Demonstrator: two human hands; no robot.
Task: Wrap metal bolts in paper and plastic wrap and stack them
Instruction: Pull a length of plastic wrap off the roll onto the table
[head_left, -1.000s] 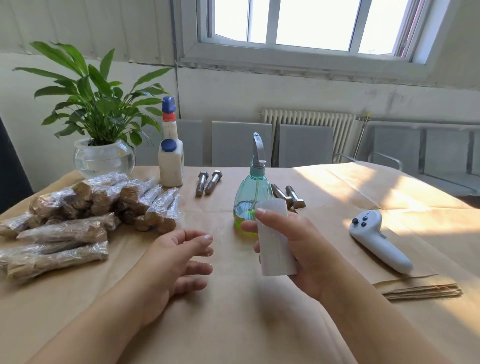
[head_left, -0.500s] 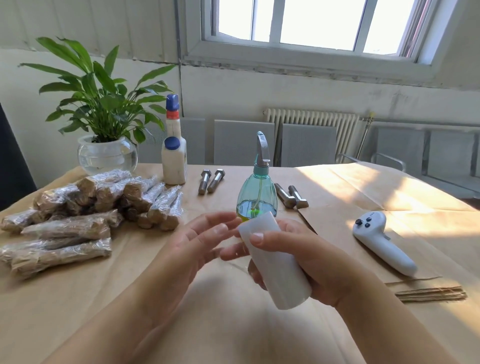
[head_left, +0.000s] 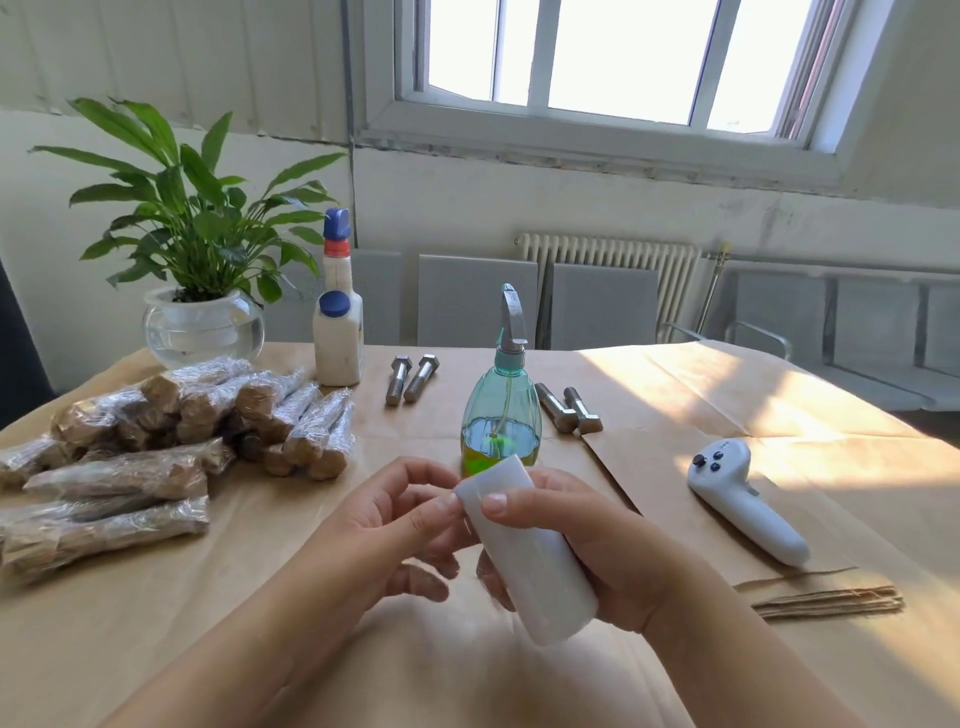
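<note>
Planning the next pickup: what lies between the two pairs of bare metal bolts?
Head view: only the teal spray bottle stands between the left pair and right pair.

Both hands (head_left: 613, 545) hold a white roll (head_left: 524, 556) above the table (head_left: 675, 395)

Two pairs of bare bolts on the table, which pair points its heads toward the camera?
The right pair, behind the green spray bottle: hex heads at the near end. The left pair, by the white bottle, has heads at the far end.
</note>
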